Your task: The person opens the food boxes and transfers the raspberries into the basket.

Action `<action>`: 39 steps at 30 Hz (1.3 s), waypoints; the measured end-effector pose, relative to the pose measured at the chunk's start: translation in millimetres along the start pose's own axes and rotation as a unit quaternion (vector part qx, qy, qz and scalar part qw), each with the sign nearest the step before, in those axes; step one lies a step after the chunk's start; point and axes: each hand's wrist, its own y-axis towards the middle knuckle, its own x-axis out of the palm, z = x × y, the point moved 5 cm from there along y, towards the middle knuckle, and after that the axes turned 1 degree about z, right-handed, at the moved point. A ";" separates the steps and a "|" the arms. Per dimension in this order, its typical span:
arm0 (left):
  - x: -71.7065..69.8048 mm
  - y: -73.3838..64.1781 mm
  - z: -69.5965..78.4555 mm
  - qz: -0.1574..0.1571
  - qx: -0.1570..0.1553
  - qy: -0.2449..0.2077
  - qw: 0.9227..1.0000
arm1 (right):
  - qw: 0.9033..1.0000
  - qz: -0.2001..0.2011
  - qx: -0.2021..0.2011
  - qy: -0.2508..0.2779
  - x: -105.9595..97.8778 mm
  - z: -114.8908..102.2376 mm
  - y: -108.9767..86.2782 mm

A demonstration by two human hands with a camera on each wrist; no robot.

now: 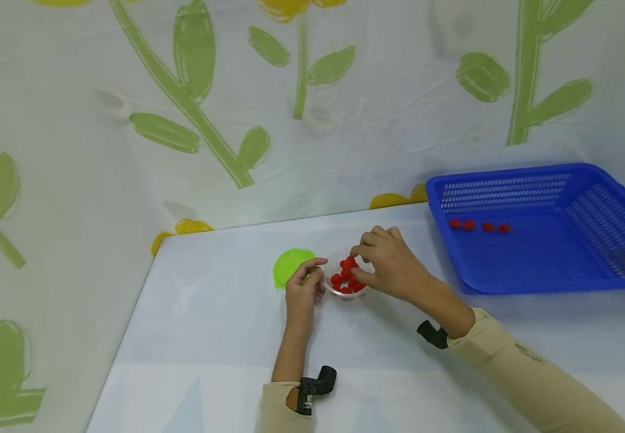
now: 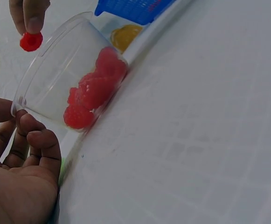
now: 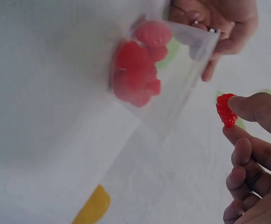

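Note:
A clear plastic cup (image 2: 51, 77) with several red raspberries (image 1: 346, 275) at its bottom stands on the white table. My left hand (image 1: 302, 288) is at the cup's left side, thumb and finger pinching its rim in the left wrist view. Above the cup's opening, my right hand (image 1: 390, 261) pinches a single raspberry (image 3: 225, 110) between thumb and index finger. The same held raspberry (image 2: 31, 42) shows its hollow end in the left wrist view, apart from the rim. Beside the left hand lies a bright green lid-like disc (image 1: 289, 266), partly covered by the fingers.
A blue plastic basket (image 1: 550, 246) with perforated sides stands at the right of the table (image 1: 209, 313). Several raspberries (image 1: 469, 225) lie in a row along its left inside. Behind the table hangs a white sheet (image 1: 388, 120) printed with green leaves and yellow flowers.

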 end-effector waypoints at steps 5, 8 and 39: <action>-3.2 5.7 -15.2 0.013 0.011 0.000 1.000 | 1.000 -0.009 0.024 0.000 -19.5 0.7 -4.5; -2.3 5.4 -15.5 0.015 0.017 0.003 1.000 | 0.999 -0.007 0.036 -0.009 -30.2 4.1 -8.6; -4.7 0.0 -13.2 -0.006 -0.016 0.009 1.000 | 0.994 0.085 0.067 -0.002 -124.9 61.3 -69.2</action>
